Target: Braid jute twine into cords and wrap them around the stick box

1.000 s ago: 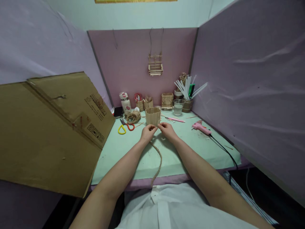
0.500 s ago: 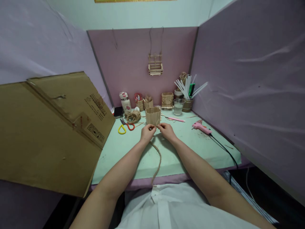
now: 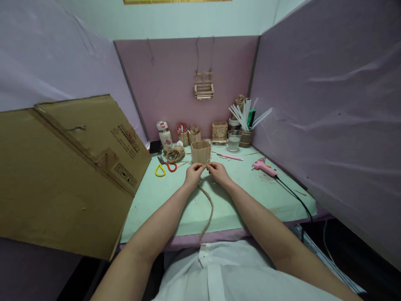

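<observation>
My left hand (image 3: 193, 173) and my right hand (image 3: 218, 172) meet fingertip to fingertip, both pinched closed over the middle of the table. Between them is the end of a brown jute rope (image 3: 210, 205); its tail runs from under my left hand toward the table's front edge. Just behind my fingers stands a cup-shaped holder of wooden sticks (image 3: 201, 153), upright. Left of it lie scissors (image 3: 166, 166) with one yellow and one red handle, beside a bundle of twine (image 3: 175, 154).
A pink glue gun (image 3: 265, 167) with a black cord lies on the right. Behind stand a clear cup of liquid (image 3: 234, 141), a woven holder (image 3: 219, 132) and a bottle (image 3: 164, 133). A pink cutter (image 3: 231, 157) lies mid-table. A large cardboard sheet (image 3: 72, 179) leans at left.
My fingertips have shifted very slightly while pinching together. The rope's tail has swung a little to the right. Everything else stays in place.
</observation>
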The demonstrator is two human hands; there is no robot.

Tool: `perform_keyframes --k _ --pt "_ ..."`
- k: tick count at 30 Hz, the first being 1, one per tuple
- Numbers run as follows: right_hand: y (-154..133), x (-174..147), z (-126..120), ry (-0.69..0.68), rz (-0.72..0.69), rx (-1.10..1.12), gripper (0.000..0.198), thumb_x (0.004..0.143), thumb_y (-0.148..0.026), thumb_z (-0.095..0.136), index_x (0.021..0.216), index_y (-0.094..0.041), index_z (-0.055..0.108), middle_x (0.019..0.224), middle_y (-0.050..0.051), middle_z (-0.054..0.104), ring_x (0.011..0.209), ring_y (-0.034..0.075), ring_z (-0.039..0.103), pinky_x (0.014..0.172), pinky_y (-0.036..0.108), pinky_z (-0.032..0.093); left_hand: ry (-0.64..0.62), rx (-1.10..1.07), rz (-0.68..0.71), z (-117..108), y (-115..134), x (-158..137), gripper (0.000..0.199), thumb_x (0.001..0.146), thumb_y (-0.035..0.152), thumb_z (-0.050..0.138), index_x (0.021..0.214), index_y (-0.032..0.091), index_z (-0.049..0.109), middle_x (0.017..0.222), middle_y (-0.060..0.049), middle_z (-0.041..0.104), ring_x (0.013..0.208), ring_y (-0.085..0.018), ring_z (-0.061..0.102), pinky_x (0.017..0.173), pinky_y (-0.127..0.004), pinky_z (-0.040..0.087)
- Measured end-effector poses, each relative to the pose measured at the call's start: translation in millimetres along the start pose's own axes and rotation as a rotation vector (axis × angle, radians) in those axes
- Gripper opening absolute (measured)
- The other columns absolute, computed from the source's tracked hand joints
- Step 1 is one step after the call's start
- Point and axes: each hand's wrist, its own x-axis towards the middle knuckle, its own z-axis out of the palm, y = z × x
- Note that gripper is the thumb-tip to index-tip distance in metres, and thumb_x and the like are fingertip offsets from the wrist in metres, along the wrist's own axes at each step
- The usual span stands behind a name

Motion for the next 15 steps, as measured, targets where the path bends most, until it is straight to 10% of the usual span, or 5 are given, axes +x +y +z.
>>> perform_keyframes --k 5,15 --pt "-3.1 -1.5 -1.2 -0.043 0.116 0.181 0.028 0.072 -0.042 0.055 0.076 -0.016 0.063 0.058 -0.001 0.054 0.054 0.012 0.048 0.052 0.024 0.036 -0.130 -0.146 -0.103 -3.1 -3.4 2.0 0.034 0.061 0.045 0.070 0.079 0.016 0.068 0.076 -0.004 0.065 0.062 -0.010 0.049 0.050 -0.021 0.034" --pt "-1.0 -1.3 1.4 0.115 -0.129 -0.102 0.016 0.072 -0.028 0.051 0.072 -0.018 0.064 0.072 0.003 0.064 0.069 0.016 0.055 0.068 0.028 0.042 -0.014 -0.057 -0.002 -3.0 -9.5 4.8 0.027 0.064 0.038 0.068 0.076 0.015 0.068 0.072 -0.003 0.065 0.070 -0.014 0.055 0.066 -0.027 0.044"
